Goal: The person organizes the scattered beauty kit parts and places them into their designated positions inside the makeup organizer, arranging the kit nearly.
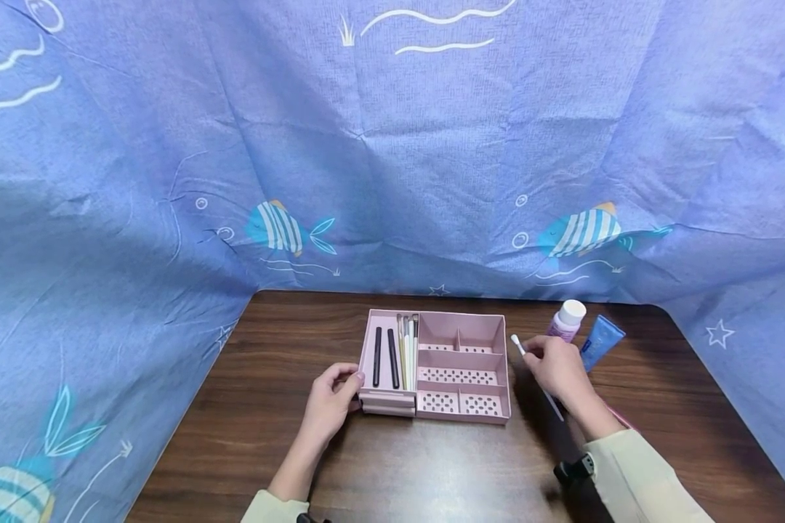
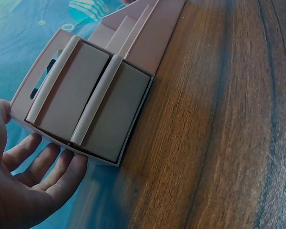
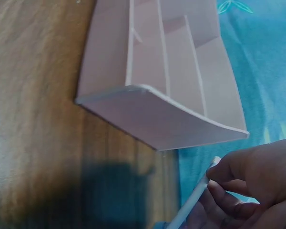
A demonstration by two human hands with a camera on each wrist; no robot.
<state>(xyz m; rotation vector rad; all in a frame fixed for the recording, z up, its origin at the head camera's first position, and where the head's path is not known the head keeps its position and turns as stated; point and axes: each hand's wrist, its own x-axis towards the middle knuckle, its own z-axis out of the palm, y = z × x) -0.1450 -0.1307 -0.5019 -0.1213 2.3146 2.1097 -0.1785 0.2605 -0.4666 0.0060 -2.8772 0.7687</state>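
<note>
A pink desktop organizer (image 1: 463, 420) sits on the table, with two black pens (image 1: 376, 357) and several slim brushes (image 1: 408, 352) in its left compartment. The other compartments show bare perforated floors. My left hand (image 1: 330, 399) holds the organizer's front left corner, its thumb at the rim and its fingers against the side, beside two small drawers (image 2: 66, 90). To the right of the organizer, my right hand (image 1: 558, 369) pinches a slender white stick (image 3: 193, 200) between thumb and fingers. The stick slants, its white tip up; its exact kind cannot be told.
Behind my right hand stand a white-capped bottle (image 1: 565, 323) with a purple label and a blue tube (image 1: 602, 341). Something thin and pink (image 1: 618, 415) lies partly under the right forearm. A blue fish-print cloth (image 1: 392, 181) hangs around the wooden table (image 1: 262, 349).
</note>
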